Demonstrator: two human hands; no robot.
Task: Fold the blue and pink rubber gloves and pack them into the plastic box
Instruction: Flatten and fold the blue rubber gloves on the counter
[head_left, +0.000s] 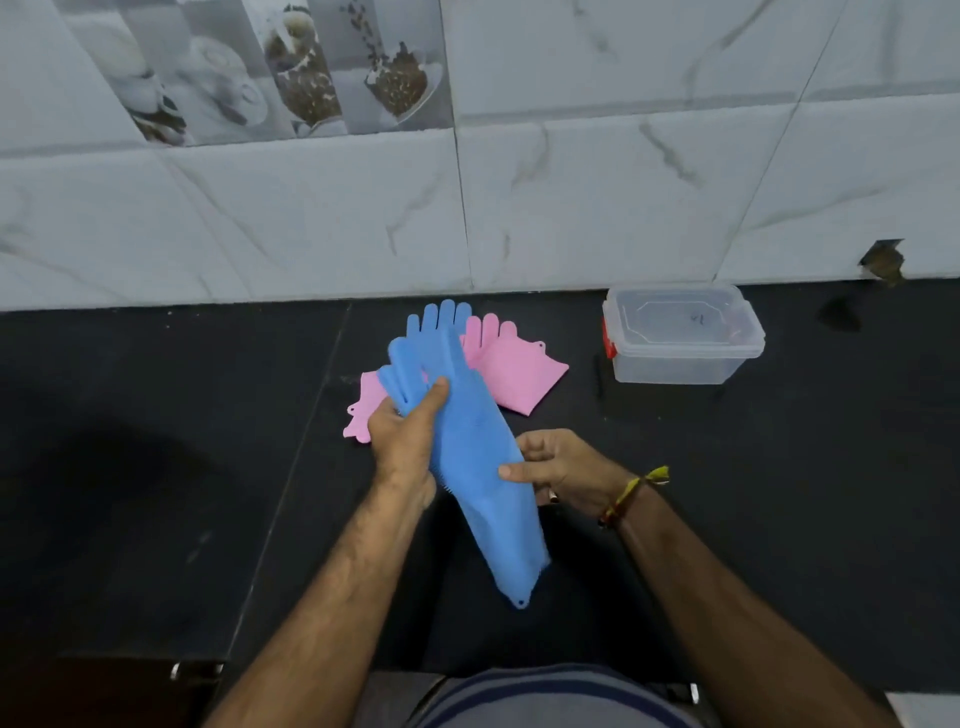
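Two blue rubber gloves (470, 441) are stacked together and lifted above the black counter, cuffs hanging toward me. My left hand (402, 436) grips them near the fingers, thumb on top. My right hand (558, 470) pinches their right edge at mid length. Beneath them on the counter lie two pink gloves: one (511, 364) spread flat to the right, the other (363, 410) mostly hidden behind my left hand. The clear plastic box (680, 335) with red clips stands at the right rear, its lid on top.
The black counter (156, 467) ends at a white marble-tiled wall (311, 223) close behind the gloves. A chipped dark hole (883, 262) marks the wall's base to the right of the box. The counter's front edge runs just before my body.
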